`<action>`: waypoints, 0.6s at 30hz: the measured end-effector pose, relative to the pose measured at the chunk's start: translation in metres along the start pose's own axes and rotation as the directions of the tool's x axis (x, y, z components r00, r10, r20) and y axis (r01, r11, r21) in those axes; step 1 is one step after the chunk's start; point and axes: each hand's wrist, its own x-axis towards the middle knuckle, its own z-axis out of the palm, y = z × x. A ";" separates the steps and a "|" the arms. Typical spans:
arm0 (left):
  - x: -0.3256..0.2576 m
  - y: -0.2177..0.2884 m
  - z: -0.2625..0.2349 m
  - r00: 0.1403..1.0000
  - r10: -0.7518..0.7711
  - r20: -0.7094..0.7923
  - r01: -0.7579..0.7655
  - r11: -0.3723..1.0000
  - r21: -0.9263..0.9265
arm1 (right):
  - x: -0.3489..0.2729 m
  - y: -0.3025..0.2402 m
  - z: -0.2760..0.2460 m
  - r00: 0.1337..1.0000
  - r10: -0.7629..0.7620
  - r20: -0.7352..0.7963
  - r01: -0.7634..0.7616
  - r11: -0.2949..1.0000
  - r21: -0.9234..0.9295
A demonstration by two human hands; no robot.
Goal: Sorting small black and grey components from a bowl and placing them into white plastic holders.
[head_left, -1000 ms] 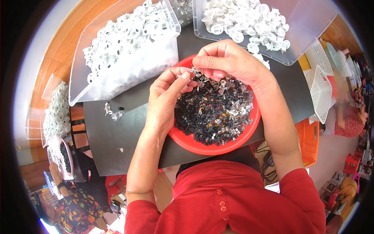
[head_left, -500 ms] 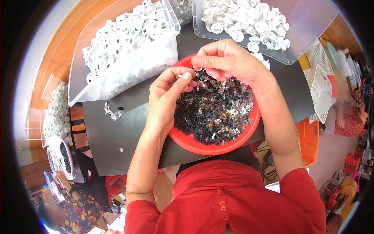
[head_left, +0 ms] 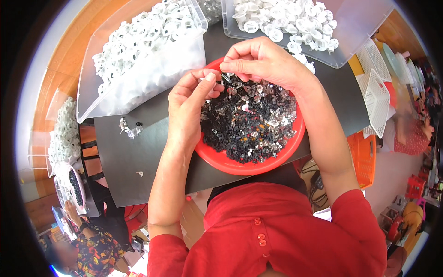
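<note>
Both hands meet over the far left part of a red basin [head_left: 224,166], fingertips close together. The basin holds a heap of small black and clear plastic pieces [head_left: 247,127]. My left hand [head_left: 188,101] is closed in a pinch of thumb and forefinger, with a whitish bit just showing between them. My right hand [head_left: 267,62] pinches too, its thumb and forefinger almost touching the left fingertips. A tiny shiny piece [head_left: 226,77] shows between the hands. What exactly either hand holds is too small and covered to name.
A clear bin [head_left: 159,76] heaped with white round plastic parts stands at the far left. Another clear bin [head_left: 341,57] with similar parts is at the far right. Small scraps [head_left: 131,129] lie on the dark table [head_left: 134,171]. A co-worker [head_left: 92,244] sits at lower left.
The view has shifted slightly. Both hands stay pinched above the basin, and a small shiny piece now shows between them.
</note>
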 end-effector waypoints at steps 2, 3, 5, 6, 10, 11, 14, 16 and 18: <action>-0.001 0.000 0.001 1.000 0.003 0.009 -0.003 1.000 -0.007 | 0.000 -0.001 0.000 0.999 -0.042 -0.011 0.041 0.994 -0.099; -0.001 0.001 0.001 1.000 0.012 -0.008 -0.012 1.000 -0.007 | 0.001 0.000 0.000 0.998 -0.065 -0.006 0.064 0.992 -0.106; 0.000 0.000 0.002 0.999 0.030 -0.016 -0.031 0.999 -0.028 | 0.003 0.007 -0.003 0.992 -0.124 0.003 0.124 0.983 -0.134; 0.001 0.000 0.001 0.999 0.030 -0.018 -0.031 0.999 -0.029 | 0.002 0.005 -0.003 0.992 -0.123 0.005 0.123 0.983 -0.135; 0.001 -0.001 0.000 0.999 0.041 -0.028 -0.042 0.998 -0.037 | -0.010 -0.014 0.002 0.986 -0.086 0.142 0.127 0.943 -0.308; 0.001 -0.001 -0.001 0.999 0.040 -0.032 -0.041 0.998 -0.042 | -0.013 -0.018 0.006 0.973 -0.082 0.213 0.168 0.892 -0.420; 0.001 -0.002 -0.003 0.999 0.042 -0.032 -0.044 0.998 -0.046 | -0.027 -0.017 0.021 0.946 -0.095 0.309 0.274 0.740 -0.614; 0.000 0.000 -0.003 0.999 0.040 -0.035 -0.042 0.998 -0.050 | -0.039 -0.019 0.034 0.973 -0.047 0.226 0.201 0.653 -0.731; -0.001 0.001 -0.002 0.999 0.038 -0.036 -0.040 0.998 -0.055 | -0.047 -0.012 0.043 0.976 -0.086 0.201 0.211 0.613 -0.761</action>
